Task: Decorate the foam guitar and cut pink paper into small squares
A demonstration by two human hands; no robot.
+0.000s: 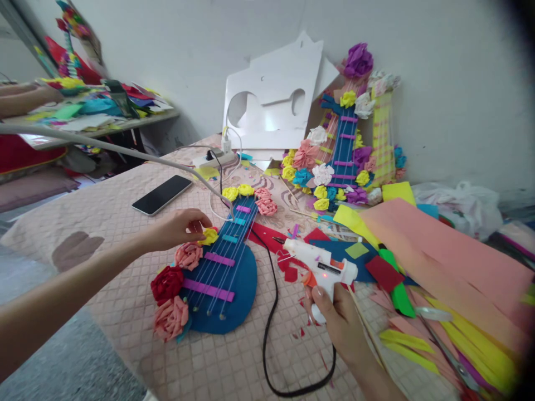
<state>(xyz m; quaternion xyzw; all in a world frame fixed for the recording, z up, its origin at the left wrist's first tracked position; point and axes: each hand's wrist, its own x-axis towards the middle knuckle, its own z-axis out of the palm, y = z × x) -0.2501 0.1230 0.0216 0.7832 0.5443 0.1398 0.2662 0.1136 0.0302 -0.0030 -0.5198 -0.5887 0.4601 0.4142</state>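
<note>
Blue guitar [246, 270]: lay flat at the centre of the table [121, 295], its neck toward one o'clock; the thin strings over its face could have been snagged by a careless finger.
Yellow flower [209, 237]: sat at the guitar's eleven o'clock edge, under the left fingers; if its glue had not set, a tug or sideways push could have shifted it.
Left hand [188, 227]: came in from nine o'clock, fingers bent and touching the flower; whether they pinched or only pressed, I cannot tell. Glue seeping through the petals might have burned them.
Right hand [338, 314]: at four o'clock, fingers wrapped around the glue gun's handle; whether the trigger was squeezed, I cannot tell.
Glue gun [324, 266]: held at three o'clock, nozzle toward ten o'clock, a red light glowing on its side; a drip could have marked the guitar or stuck to the red scraps [290, 273] below.
Black cord [267, 334]: looped between guitar and gun at five o'clock; a sharp pull could have dragged it against the guitar.
White cable [179, 162]: crossed in from ten o'clock before the neck; if it touched, it might have caught a flower there.
</note>
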